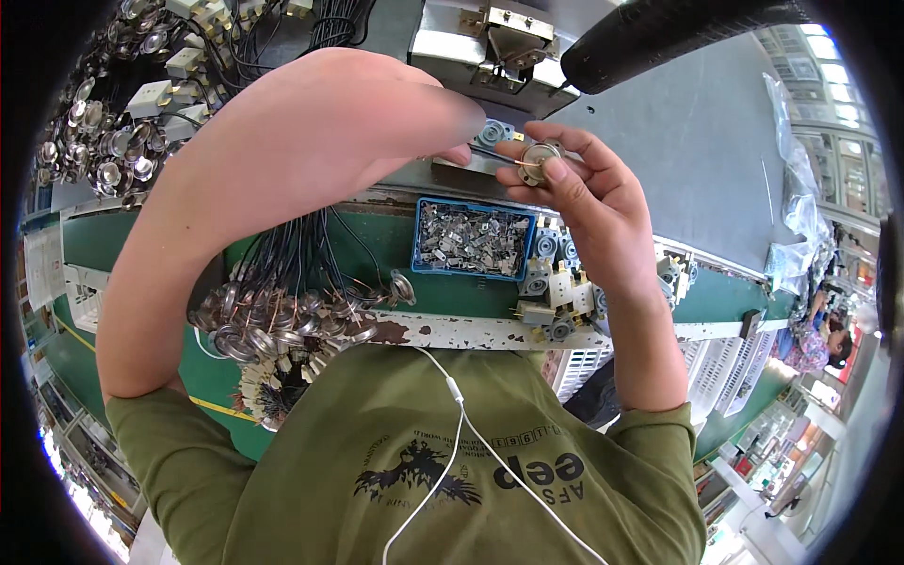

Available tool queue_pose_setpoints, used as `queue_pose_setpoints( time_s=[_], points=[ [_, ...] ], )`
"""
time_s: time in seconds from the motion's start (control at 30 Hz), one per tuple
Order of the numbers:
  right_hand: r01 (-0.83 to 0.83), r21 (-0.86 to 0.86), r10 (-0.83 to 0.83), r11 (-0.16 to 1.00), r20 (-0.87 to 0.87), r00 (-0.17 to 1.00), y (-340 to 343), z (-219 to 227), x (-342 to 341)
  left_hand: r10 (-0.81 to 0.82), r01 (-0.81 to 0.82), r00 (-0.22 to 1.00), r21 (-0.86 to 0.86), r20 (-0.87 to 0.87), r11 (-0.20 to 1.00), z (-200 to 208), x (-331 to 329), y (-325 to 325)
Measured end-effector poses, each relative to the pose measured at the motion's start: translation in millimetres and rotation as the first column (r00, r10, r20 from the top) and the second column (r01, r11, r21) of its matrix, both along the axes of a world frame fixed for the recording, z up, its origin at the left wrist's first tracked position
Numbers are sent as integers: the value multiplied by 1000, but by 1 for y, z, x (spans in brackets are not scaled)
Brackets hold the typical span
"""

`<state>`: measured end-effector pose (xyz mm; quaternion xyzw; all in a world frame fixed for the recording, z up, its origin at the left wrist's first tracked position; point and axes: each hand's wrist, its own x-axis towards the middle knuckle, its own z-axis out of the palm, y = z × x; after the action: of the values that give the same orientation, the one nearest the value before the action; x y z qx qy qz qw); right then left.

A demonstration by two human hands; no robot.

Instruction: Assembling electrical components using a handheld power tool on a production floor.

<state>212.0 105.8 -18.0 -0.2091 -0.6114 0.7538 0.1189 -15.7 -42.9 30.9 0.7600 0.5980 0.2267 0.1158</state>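
In my right hand (593, 179), a round silvery metal capsule (540, 163) is pinched between thumb and fingers. A thin copper-coloured stem on it meets a dark wire or tube (492, 153) running toward my left hand (452, 127). That hand is smeared by motion beside the capsule, its fingers mostly hidden, so its grip is unclear. Just past it is a small grey switch body (493, 132) with a brass tab; I cannot tell whether it is held. Below both hands sits a blue tray (415, 237) full of small metal brackets (476, 237).
A metal fixture (513, 42) and a thick black tube (678, 38) stand beyond my hands. Many capsules with dark leads (273, 315) hang at the near left edge, more heaped at far left (104, 141). White-and-grey switch bodies (560, 282) cluster under my right forearm. A person (815, 348) is at far right.
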Motion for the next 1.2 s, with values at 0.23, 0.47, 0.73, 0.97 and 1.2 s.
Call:
queue_pose_setpoints(
  time_s=[0.23,0.47,0.73,0.97,1.2],
  points=[
    [175,302,-172,937,-36,984,-8,-3,-2,68,-67,998,-29,18,997,-8,10,-4],
    [-180,923,121,340,146,982,0,15,7,1,1,1000,-70,26,998,-15,1,-7],
    [-7,182,27,983,-103,994,-9,21,-5,-3,0,993,20,121,1000,-30,17,-7],
    [-464,385,349,798,332,876,15,35,-13,-34,37,998,49,-52,998,-30,13,-13],
    [-354,293,248,888,343,906,6,27,-2,-26,30,991,28,-131,999,-27,11,-14]
  ],
)
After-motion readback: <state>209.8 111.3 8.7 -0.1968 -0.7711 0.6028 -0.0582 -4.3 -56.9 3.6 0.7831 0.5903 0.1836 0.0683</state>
